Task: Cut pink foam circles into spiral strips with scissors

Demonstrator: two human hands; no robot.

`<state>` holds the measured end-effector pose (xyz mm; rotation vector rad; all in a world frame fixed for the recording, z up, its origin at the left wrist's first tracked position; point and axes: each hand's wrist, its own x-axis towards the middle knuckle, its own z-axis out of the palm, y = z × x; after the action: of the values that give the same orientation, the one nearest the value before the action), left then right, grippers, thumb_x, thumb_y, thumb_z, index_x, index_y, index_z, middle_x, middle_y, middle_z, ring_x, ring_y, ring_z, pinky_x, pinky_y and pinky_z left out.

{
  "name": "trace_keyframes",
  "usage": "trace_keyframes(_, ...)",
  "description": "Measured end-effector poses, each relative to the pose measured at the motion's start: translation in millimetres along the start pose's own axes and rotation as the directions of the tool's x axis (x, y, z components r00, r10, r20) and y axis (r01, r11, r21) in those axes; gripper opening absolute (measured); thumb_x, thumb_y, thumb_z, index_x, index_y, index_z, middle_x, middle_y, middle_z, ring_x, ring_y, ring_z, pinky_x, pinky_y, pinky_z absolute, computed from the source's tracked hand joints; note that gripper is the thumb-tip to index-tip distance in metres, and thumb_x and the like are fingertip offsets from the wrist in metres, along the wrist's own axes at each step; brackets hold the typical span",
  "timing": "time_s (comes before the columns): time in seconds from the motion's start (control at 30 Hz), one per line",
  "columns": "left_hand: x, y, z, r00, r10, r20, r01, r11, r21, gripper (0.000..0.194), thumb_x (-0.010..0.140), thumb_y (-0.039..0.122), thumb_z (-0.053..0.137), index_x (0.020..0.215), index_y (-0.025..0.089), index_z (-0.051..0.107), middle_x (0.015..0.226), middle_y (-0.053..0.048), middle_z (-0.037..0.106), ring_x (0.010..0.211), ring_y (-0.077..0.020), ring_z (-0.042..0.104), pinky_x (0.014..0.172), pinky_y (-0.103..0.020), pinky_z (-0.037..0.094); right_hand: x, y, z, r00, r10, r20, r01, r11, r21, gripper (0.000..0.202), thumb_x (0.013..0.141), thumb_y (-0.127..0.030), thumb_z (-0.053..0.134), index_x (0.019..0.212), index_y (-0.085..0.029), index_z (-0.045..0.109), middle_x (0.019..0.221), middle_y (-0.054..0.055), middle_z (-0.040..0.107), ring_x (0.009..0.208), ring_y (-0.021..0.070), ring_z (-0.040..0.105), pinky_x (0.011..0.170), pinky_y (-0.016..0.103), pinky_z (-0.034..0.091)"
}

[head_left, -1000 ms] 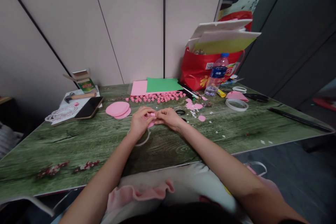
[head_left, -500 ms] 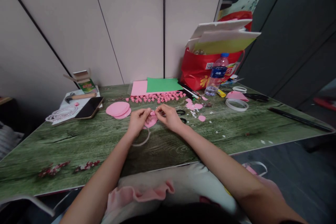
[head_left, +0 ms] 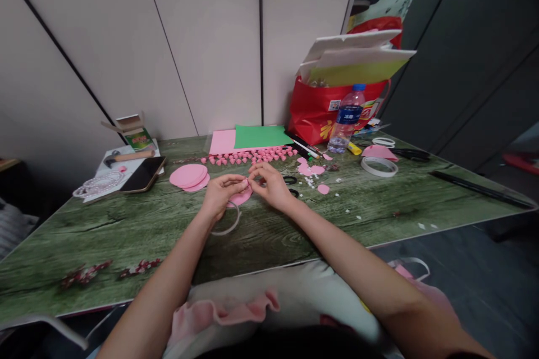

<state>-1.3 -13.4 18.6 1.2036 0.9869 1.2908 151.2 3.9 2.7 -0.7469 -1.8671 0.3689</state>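
My left hand and my right hand meet at the middle of the table, fingertips pinched together on a small pink paper piece. Its shape is mostly hidden by my fingers. Beneath them lies a pink paper disc, partly covered. A ring of tape stands beside my left hand and is partly hidden by it. Black-handled scissors lie behind my right hand. Stacked pink paper circles are to the left. Behind my hands are rows of small pink rolled pieces.
At the left are a phone, a hammer and a bead string. A bottle stands before a red bag. Pink and white scraps, a tape roll and a long black object are at the right.
The fingers of my left hand have closed in over the small pink piece, which shows less than before. My right hand's fingers have shifted slightly. The view has moved a little.
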Motion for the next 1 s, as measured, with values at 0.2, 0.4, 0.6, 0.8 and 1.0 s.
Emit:
trace_keyframes(0.2, 2.8, -3.4, -0.3, 0.995, 0.092, -0.04, -0.089, 0.994, 0.062, 0.027, 0.049, 0.021, 0.077, 0.072, 0.011, 0.066, 0.069, -0.004, 0.068, 0.064, -0.0131, 0.062, 0.071, -0.029, 0.05, 1.6, -2.2, 3.1, 0.996, 0.079, -0.041, -0.076, 0.994, 0.078, 0.005, 0.072, -0.018, 0.055, 0.068, -0.017, 0.058, 0.088, 0.006, 0.056, 0.082, 0.0151, 0.055, 0.055, 0.022, 0.046)
trace_keyframes(0.4, 0.7, -1.7, 2.7, 0.989, 0.136, -0.065, -0.128, 0.986, 0.11, 0.03, 0.05, 0.024, 0.076, 0.074, 0.011, 0.067, 0.072, -0.006, 0.068, 0.068, -0.0156, 0.063, 0.075, -0.032, 0.05, 0.5, -1.7, 4.9, 0.994, 0.067, -0.087, -0.067, 0.998, 0.003, 0.006, 0.072, -0.016, 0.054, 0.067, -0.017, 0.057, 0.08, 0.004, 0.06, 0.075, 0.0133, 0.055, 0.061, 0.024, 0.044)
trace_keyframes(0.6, -1.7, 0.8, 6.9, 0.989, 0.121, -0.082, -0.115, 0.991, 0.072, 0.034, 0.05, 0.025, 0.076, 0.079, 0.009, 0.067, 0.077, -0.009, 0.069, 0.073, -0.0183, 0.064, 0.08, -0.036, 0.049, 0.5, -0.2, 4.6, 0.988, 0.141, -0.057, -0.136, 0.988, 0.074, 0.006, 0.072, -0.022, 0.056, 0.075, -0.017, 0.058, 0.073, 0.002, 0.061, 0.067, 0.0124, 0.057, 0.061, 0.024, 0.045)
trace_keyframes(0.8, -2.9, 0.5, 5.8, 0.994, 0.094, -0.061, -0.092, 0.995, 0.032, 0.042, 0.051, 0.024, 0.075, 0.089, 0.01, 0.065, 0.085, -0.01, 0.069, 0.081, -0.0202, 0.064, 0.082, -0.036, 0.049, 3.9, -0.2, 5.6, 0.969, 0.246, -0.005, -0.233, 0.926, 0.295, 0.014, 0.07, -0.028, 0.06, 0.077, -0.016, 0.06, 0.075, 0.003, 0.064, 0.069, 0.0136, 0.06, 0.065, 0.027, 0.048)
trace_keyframes(1.0, -3.6, -0.8, 5.3, 0.994, 0.085, -0.072, -0.084, 0.996, 0.019, 0.042, 0.051, 0.027, 0.076, 0.086, 0.008, 0.065, 0.082, -0.012, 0.069, 0.074, -0.0218, 0.065, 0.08, -0.04, 0.05, 4.8, 5.1, 10.6, 0.932, 0.358, 0.053, -0.346, 0.838, 0.423, 0.02, 0.065, -0.033, 0.064, 0.074, -0.015, 0.062, 0.072, 0.003, 0.065, 0.065, 0.0135, 0.06, 0.06, 0.026, 0.049)
